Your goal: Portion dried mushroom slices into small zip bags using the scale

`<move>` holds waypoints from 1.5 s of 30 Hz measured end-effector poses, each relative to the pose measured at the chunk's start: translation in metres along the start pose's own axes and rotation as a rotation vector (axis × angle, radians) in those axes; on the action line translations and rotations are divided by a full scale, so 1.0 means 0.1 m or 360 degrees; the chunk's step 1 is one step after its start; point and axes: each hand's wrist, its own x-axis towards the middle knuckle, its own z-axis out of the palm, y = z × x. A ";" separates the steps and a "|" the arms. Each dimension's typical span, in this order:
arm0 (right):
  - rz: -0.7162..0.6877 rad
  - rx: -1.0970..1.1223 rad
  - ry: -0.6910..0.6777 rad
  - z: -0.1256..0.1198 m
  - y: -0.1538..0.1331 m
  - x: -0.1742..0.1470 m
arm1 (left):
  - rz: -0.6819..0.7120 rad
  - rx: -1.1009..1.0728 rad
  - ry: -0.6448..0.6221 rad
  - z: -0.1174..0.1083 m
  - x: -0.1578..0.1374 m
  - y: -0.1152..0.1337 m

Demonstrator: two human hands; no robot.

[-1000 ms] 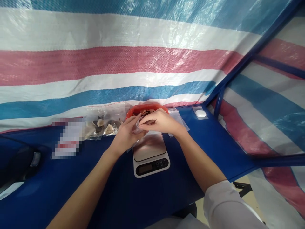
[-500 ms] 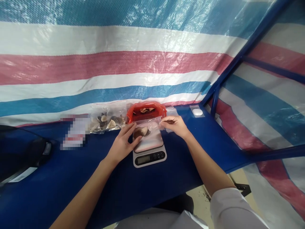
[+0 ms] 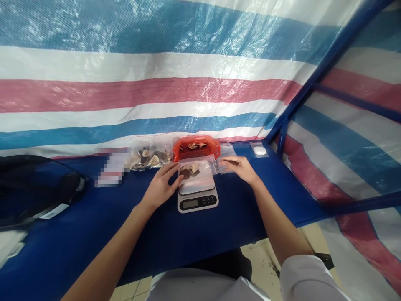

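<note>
A kitchen scale (image 3: 198, 202) stands on the blue table, with a clear zip bag (image 3: 205, 171) lying on its plate. Inside the bag are a few dried slices (image 3: 189, 170), dark brown and cream, like dried mushroom. My left hand (image 3: 161, 184) is at the bag's left edge, thumb and fingers apart, fingertips touching or very close to it. To the right of the scale, my right hand (image 3: 239, 167) hovers over flat clear bags (image 3: 227, 152), its fingers loosely stretched and apart from the filled bag. The scale's display is too small to read.
Behind the scale sits an open red plastic bag (image 3: 216, 146) with more slices. Filled clear bags (image 3: 150, 156) lie to its left, beside a blurred-out packet (image 3: 114, 167). A white round item in a clear bag (image 3: 259, 150) lies far right. A black object (image 3: 34, 188) is at left.
My right hand has let go of the filled bag's right corner and moved slightly right. My left thumb has drawn back toward the bag's left edge. The view has shifted a little.
</note>
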 end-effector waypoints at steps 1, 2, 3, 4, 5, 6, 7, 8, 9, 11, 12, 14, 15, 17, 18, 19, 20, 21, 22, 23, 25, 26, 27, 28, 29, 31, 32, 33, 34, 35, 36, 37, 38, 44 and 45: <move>-0.0050 -0.0116 0.0045 -0.04 0.00 -0.03 | -0.0003 0.0019 0.0038 -0.02 -0.03 -0.01; -0.0104 -0.0262 0.0079 -0.08 0.00 -0.07 | -0.0002 0.0045 0.0061 -0.04 -0.06 -0.03; -0.0159 -0.0436 0.0094 -0.11 -0.01 -0.10 | 0.0000 0.0079 0.0072 -0.06 -0.09 -0.06; -0.0217 -0.0630 0.0090 -0.12 -0.01 -0.15 | 0.0006 0.0119 0.0068 -0.07 -0.12 -0.08; -0.0273 -0.0832 0.0068 -0.13 -0.01 -0.19 | 0.0013 0.0162 0.0052 -0.07 -0.15 -0.11; -0.0326 -0.1029 0.0035 -0.12 0.00 -0.23 | 0.0015 0.0207 0.0030 -0.07 -0.18 -0.14; -0.0374 -0.1211 0.0000 -0.10 0.01 -0.27 | 0.0015 0.0252 0.0003 -0.07 -0.20 -0.17; -0.0413 -0.1367 -0.0035 -0.07 0.03 -0.31 | 0.0010 0.0297 -0.0029 -0.06 -0.23 -0.19; -0.0441 -0.1494 -0.0062 -0.04 0.06 -0.34 | 0.0005 0.0340 -0.0065 -0.05 -0.25 -0.21; -0.0461 -0.1675 -0.0103 0.02 0.13 -0.39 | -0.0005 0.0422 -0.0152 -0.02 -0.29 -0.23; -0.0455 -0.1740 -0.0120 0.04 0.17 -0.41 | -0.0015 0.0459 -0.0199 -0.01 -0.31 -0.23; -0.0422 -0.1828 -0.0149 0.07 0.25 -0.43 | -0.0051 0.0526 -0.0287 0.00 -0.33 -0.22; -0.0404 -0.1856 -0.0163 0.08 0.27 -0.43 | -0.0075 0.0554 -0.0325 0.00 -0.34 -0.21; -0.0383 -0.1885 -0.0185 0.09 0.31 -0.44 | -0.0118 0.0594 -0.0382 0.00 -0.35 -0.20; -0.0382 -0.1892 -0.0191 0.10 0.32 -0.43 | -0.0132 0.0606 -0.0398 0.00 -0.35 -0.20; -0.0383 -0.1895 -0.0194 0.10 0.32 -0.43 | -0.0140 0.0612 -0.0408 0.00 -0.36 -0.20; -0.0384 -0.1894 -0.0196 0.10 0.33 -0.43 | -0.0142 0.0614 -0.0412 0.00 -0.36 -0.20; -0.0384 -0.1890 -0.0196 0.10 0.33 -0.43 | -0.0142 0.0612 -0.0410 0.00 -0.36 -0.21; -0.0384 -0.1883 -0.0194 0.10 0.33 -0.43 | -0.0142 0.0605 -0.0403 0.01 -0.36 -0.21; -0.0383 -0.1873 -0.0191 0.10 0.33 -0.43 | -0.0141 0.0594 -0.0391 0.01 -0.37 -0.22; -0.0381 -0.1851 -0.0181 0.10 0.33 -0.43 | -0.0147 0.0560 -0.0362 0.02 -0.37 -0.23; -0.0379 -0.1842 -0.0175 0.10 0.34 -0.43 | -0.0152 0.0541 -0.0349 0.02 -0.37 -0.23; -0.0377 -0.1836 -0.0170 0.10 0.34 -0.43 | -0.0158 0.0524 -0.0342 0.02 -0.37 -0.24; -0.0375 -0.1832 -0.0167 0.10 0.34 -0.43 | -0.0163 0.0511 -0.0340 0.02 -0.37 -0.24; -0.0372 -0.1831 -0.0165 0.10 0.35 -0.43 | -0.0166 0.0503 -0.0342 0.02 -0.37 -0.24; -0.0367 -0.1827 -0.0165 0.10 0.35 -0.43 | -0.0169 0.0500 -0.0346 0.02 -0.37 -0.23; -0.0365 -0.1823 -0.0166 0.10 0.34 -0.43 | -0.0170 0.0501 -0.0347 0.02 -0.37 -0.23; -0.0363 -0.1820 -0.0169 0.10 0.34 -0.43 | -0.0169 0.0501 -0.0348 0.02 -0.37 -0.23; -0.0362 -0.1818 -0.0170 0.10 0.34 -0.43 | -0.0169 0.0502 -0.0350 0.02 -0.37 -0.23; -0.0360 -0.1818 -0.0171 0.10 0.34 -0.43 | -0.0167 0.0502 -0.0353 0.02 -0.37 -0.23; -0.0358 -0.1820 -0.0172 0.10 0.34 -0.43 | -0.0166 0.0505 -0.0357 0.02 -0.37 -0.23; -0.0357 -0.1825 -0.0175 0.10 0.34 -0.43 | -0.0164 0.0510 -0.0361 0.02 -0.37 -0.24; -0.0357 -0.1828 -0.0177 0.10 0.34 -0.43 | -0.0162 0.0518 -0.0364 0.02 -0.37 -0.24; -0.0364 -0.1816 -0.0166 0.10 0.35 -0.43 | -0.0158 0.0549 -0.0370 0.02 -0.37 -0.25; -0.0363 -0.1821 -0.0170 0.10 0.35 -0.43 | -0.0156 0.0551 -0.0373 0.02 -0.37 -0.24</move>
